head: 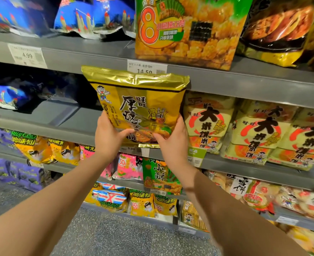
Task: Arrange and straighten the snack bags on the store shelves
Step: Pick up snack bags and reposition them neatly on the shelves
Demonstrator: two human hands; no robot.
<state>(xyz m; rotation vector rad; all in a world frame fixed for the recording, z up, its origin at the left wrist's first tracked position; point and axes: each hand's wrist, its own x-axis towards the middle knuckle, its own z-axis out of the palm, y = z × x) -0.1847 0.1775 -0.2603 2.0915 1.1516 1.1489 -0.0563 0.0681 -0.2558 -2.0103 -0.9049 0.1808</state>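
– What are the hands up to?

– Both are clamped on one gold snack bag [139, 100]. The left hand [107, 134] grips its lower left corner and the right hand [172, 143] its lower right. The thumbs lie across the front; the other fingers are behind it, out of sight.

– And where's the bag?

– Upright, face out, at the front of the middle shelf [41, 124], just left of the pale cracker packs [208, 124]. Its right edge looks to touch the nearest pack. I can't tell if its bottom rests on the shelf, because the hands cover that.

– Anything in the way?

– Its crinkled top seal stands in front of the upper shelf rail [244, 84] and hides the bottom of the 14.50 price tag [147, 68]. Left of it there's grey shelf board, with a slumped blue bag [3, 97] at the far end.

– Overhead?

– A big green-and-yellow bag [185, 32] sits right above, jutting past the shelf edge. There's a dark bag [278, 30] to its right and blue bags [89, 17] to its left, over a 4.99 tag [27, 55].

– Below?

– Between the forearms, a green bag [160, 174] and a pink bag [128, 167] stand on the next shelf down. Yellow bags [47, 150] are further left, and there's speckled floor [115, 233] underfoot.
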